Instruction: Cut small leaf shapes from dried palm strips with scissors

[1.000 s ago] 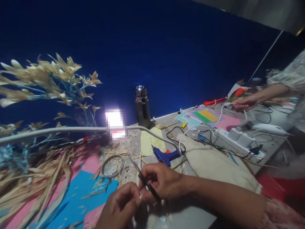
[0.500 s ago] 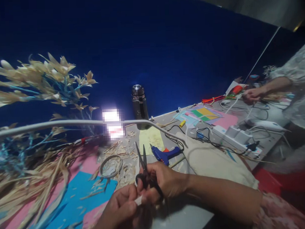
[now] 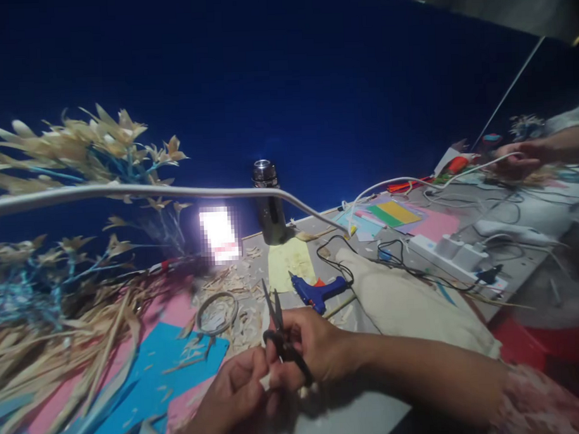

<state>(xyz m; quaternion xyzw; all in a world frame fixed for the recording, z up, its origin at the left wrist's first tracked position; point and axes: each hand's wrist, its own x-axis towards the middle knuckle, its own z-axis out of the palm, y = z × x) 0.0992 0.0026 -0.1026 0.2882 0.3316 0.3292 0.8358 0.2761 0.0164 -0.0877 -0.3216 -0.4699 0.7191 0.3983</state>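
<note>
The scissors [image 3: 276,314] hang from the fingers of my right hand [image 3: 320,344], dark handle loops around them. Their blades point up and away, slightly apart. Beside them, my left hand [image 3: 229,391] pinches a small pale strip [image 3: 265,382], and the fingertips of both hands meet at it. The strip's far end is hidden by the fingers. Just beyond my right hand lies a blue glue gun [image 3: 317,293] on its side, its nozzle over a yellow paper sheet [image 3: 291,264]. A roll of tape [image 3: 217,313] rests among pale scraps to the left.
A white cable [image 3: 184,193] stretches across in front of me. Dried-leaf branches [image 3: 120,147] and husk strips [image 3: 85,338] fill the left. A flask [image 3: 270,211] stands behind; a power strip [image 3: 455,262] and cloth bag [image 3: 410,295] lie right. Another person's hand [image 3: 518,158] grips the cable.
The white cable has risen across the view, and the other person's hand has moved right and up with it. My hands keep nearly the same pose; the whole view has shifted slightly.
</note>
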